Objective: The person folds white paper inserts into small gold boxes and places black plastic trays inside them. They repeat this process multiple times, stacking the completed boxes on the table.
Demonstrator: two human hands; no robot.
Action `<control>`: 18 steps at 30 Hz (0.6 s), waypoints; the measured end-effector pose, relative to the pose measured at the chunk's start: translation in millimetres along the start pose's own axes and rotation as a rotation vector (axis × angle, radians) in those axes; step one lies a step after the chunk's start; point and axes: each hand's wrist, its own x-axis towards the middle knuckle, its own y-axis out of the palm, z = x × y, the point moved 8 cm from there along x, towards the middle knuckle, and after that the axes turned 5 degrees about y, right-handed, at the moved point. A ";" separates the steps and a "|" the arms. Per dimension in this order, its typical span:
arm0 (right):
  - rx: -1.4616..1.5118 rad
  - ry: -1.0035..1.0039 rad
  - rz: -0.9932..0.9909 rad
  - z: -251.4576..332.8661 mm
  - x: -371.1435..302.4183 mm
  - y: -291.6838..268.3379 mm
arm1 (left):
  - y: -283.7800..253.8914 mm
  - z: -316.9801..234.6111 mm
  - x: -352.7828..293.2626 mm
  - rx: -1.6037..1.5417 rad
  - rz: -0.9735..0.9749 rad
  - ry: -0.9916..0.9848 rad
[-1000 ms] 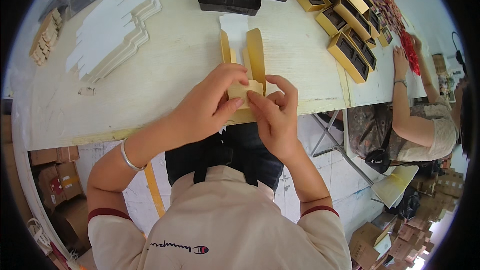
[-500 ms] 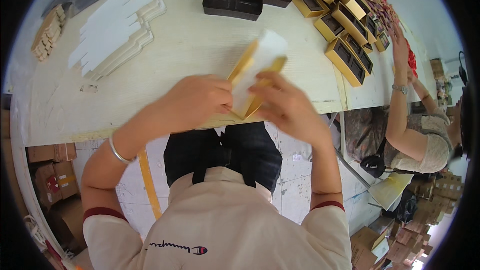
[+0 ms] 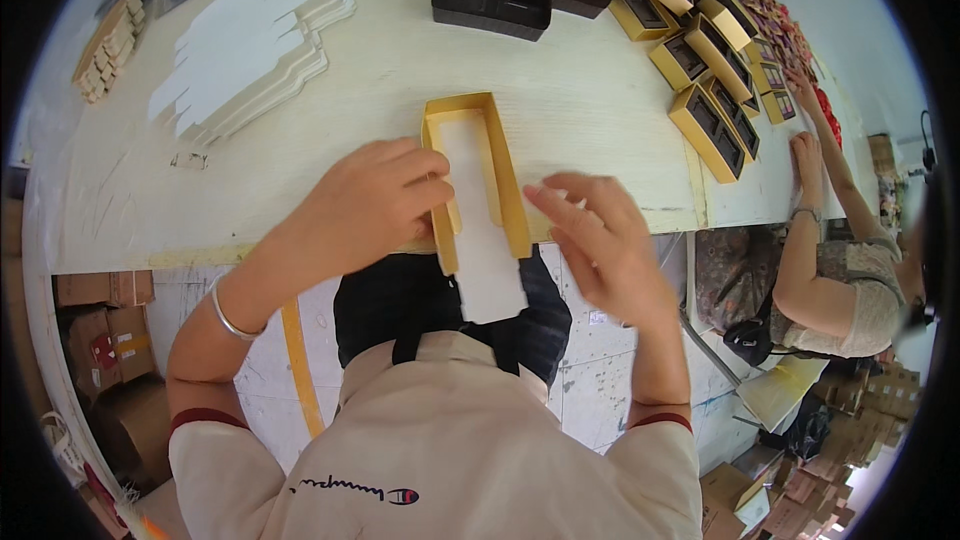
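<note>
A partly folded gold cardboard box (image 3: 508,195) with a white inside lies at the table's near edge. Its far end and both long sides stand up, while a white end flap hangs flat over the edge toward me. My left hand (image 3: 385,195) grips the box's left wall, fingers over the rim and a silver bangle on that wrist. Just off the right wall, my right hand (image 3: 600,235) is held with fingers apart and nothing in it. Flat white box blanks (image 3: 240,45) are stacked at the left.
Black plastic trays (image 3: 490,8) stand at the back middle. Several gold boxes with dark inserts (image 3: 715,130) are piled at the right. Beyond them a co-worker's arms (image 3: 805,185) reach over the table. Small tan pieces (image 3: 108,45) lie at the far left.
The box has turned: its upright end now faces away and its open flap points toward me. My right hand has let go and moved off to the right. My left hand still holds the side.
</note>
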 end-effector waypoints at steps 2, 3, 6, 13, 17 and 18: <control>0.096 -0.037 0.102 -3.1 -2.2 9.9 | -0.9 4.5 -0.4 -0.109 0.046 -0.008; 0.143 -0.053 0.152 -4.2 -4.0 16.5 | -0.5 2.9 1.7 -0.144 0.055 0.007; 0.172 -0.130 0.125 -5.4 -3.0 28.6 | 2.1 1.0 1.2 -0.219 0.051 -0.015; 0.115 -0.064 0.027 -4.3 13.6 53.0 | 10.1 -3.0 6.0 -0.216 0.001 -0.088; 0.256 0.108 0.054 -6.0 13.4 52.2 | 18.3 -8.0 8.7 -0.241 -0.044 -0.163; 0.315 0.162 0.077 -7.7 12.6 52.8 | 20.8 -6.3 6.3 -0.250 -0.075 -0.199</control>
